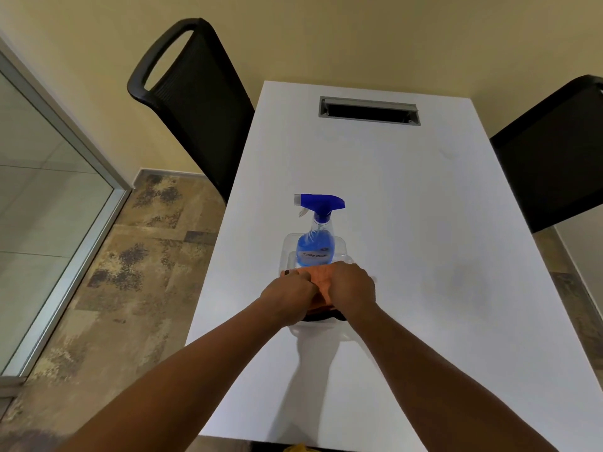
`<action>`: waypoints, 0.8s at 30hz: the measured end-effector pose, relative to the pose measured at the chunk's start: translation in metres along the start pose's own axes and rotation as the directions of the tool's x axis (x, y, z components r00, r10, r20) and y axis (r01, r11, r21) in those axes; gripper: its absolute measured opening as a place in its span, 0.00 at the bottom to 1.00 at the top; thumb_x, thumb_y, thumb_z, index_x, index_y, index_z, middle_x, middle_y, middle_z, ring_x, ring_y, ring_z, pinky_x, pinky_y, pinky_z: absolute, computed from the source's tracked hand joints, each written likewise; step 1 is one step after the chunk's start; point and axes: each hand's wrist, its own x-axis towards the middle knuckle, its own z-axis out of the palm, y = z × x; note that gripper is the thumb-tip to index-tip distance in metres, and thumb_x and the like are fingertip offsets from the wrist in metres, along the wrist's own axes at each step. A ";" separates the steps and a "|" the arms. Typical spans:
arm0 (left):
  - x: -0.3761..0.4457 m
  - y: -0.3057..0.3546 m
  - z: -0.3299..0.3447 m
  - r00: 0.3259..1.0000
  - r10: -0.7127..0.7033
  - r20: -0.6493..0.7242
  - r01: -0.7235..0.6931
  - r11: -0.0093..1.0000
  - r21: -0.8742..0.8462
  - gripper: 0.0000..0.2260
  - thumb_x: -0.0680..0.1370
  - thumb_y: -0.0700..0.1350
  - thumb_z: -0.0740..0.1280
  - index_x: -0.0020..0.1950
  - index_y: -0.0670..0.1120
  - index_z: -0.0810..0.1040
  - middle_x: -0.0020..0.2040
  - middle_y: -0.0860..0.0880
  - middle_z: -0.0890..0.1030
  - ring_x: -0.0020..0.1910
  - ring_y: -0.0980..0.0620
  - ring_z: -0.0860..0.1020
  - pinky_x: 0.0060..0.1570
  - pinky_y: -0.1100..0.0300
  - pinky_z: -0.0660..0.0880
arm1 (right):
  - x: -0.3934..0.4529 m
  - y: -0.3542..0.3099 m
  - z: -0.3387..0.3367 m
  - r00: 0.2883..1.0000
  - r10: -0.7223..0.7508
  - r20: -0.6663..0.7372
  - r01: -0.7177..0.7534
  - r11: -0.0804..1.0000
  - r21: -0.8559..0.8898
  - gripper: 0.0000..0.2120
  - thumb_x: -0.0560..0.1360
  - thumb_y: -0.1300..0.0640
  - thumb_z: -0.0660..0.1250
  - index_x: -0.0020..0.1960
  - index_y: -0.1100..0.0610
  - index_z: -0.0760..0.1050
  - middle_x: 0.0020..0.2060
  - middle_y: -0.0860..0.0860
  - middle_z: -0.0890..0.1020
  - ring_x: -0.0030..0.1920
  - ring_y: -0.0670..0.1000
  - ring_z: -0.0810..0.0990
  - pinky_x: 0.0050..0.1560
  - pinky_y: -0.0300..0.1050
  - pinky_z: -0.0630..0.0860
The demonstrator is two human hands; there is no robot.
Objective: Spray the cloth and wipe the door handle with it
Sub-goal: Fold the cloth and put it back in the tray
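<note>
An orange cloth (321,279) lies in a clear plastic tray (339,244) on the white table (408,223). My left hand (288,296) and my right hand (352,287) both grip the cloth from either side, over the tray's near half. A spray bottle (316,236) with blue liquid and a blue trigger head stands upright in the far half of the tray, just beyond my hands, its nozzle pointing left. Something dark lies under the cloth at the tray's near edge. No door handle is in view.
A black mesh chair (195,102) stands at the table's left side and another black chair (551,154) at the right. A grey cable slot (368,110) is set into the tabletop's far end. A glass partition with a metal frame (98,177) runs along the left.
</note>
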 end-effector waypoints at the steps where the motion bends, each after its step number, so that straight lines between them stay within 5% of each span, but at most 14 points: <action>1: 0.002 0.001 0.002 0.999 -0.020 0.026 0.019 1.000 0.016 0.22 0.82 0.56 0.67 0.74 0.50 0.72 0.67 0.49 0.79 0.65 0.48 0.78 0.69 0.53 0.73 | 0.000 0.000 0.002 1.000 0.001 -0.004 -0.001 1.000 -0.017 0.32 0.76 0.29 0.57 0.57 0.56 0.78 0.42 0.51 0.79 0.43 0.51 0.76 0.46 0.44 0.69; 7: 0.009 0.005 0.011 0.983 -0.049 0.177 0.028 0.992 0.119 0.29 0.80 0.51 0.70 0.79 0.51 0.65 0.72 0.48 0.74 0.69 0.46 0.75 0.72 0.51 0.71 | -0.003 0.011 0.010 0.967 -0.238 -0.087 0.160 0.839 -0.520 0.32 0.77 0.39 0.66 0.73 0.55 0.64 0.68 0.56 0.72 0.68 0.56 0.71 0.65 0.49 0.71; 10: 0.013 0.002 0.012 0.984 -0.088 0.153 0.050 0.970 0.239 0.27 0.80 0.46 0.71 0.78 0.48 0.67 0.71 0.46 0.74 0.68 0.45 0.76 0.70 0.52 0.72 | -0.004 0.017 0.012 0.946 -0.322 -0.023 0.267 0.820 -0.507 0.26 0.78 0.41 0.66 0.71 0.52 0.67 0.64 0.53 0.76 0.67 0.55 0.70 0.68 0.53 0.66; 14: 0.019 -0.002 0.012 0.981 -0.124 0.151 0.091 0.974 0.206 0.25 0.81 0.48 0.69 0.78 0.48 0.67 0.71 0.45 0.75 0.67 0.45 0.76 0.69 0.52 0.72 | -0.012 0.026 0.018 0.910 -0.395 0.124 0.390 0.717 -0.578 0.30 0.79 0.46 0.66 0.77 0.51 0.60 0.72 0.55 0.70 0.75 0.57 0.62 0.75 0.60 0.55; 19: 0.026 -0.006 0.018 0.957 -0.119 0.263 0.060 0.973 0.223 0.21 0.82 0.49 0.68 0.74 0.49 0.71 0.66 0.48 0.77 0.59 0.49 0.77 0.66 0.54 0.73 | -0.011 0.022 0.029 0.915 -0.374 0.149 0.376 0.661 -0.649 0.32 0.80 0.45 0.65 0.79 0.51 0.56 0.76 0.57 0.65 0.78 0.59 0.57 0.77 0.63 0.46; 24: 0.029 -0.001 0.018 0.938 -0.137 0.318 0.050 0.962 0.267 0.25 0.81 0.46 0.68 0.78 0.51 0.68 0.71 0.48 0.74 0.68 0.46 0.74 0.71 0.53 0.70 | -0.005 0.023 0.040 0.922 -0.357 0.149 0.348 0.597 -0.723 0.34 0.80 0.41 0.63 0.79 0.51 0.56 0.76 0.58 0.64 0.78 0.61 0.57 0.78 0.63 0.45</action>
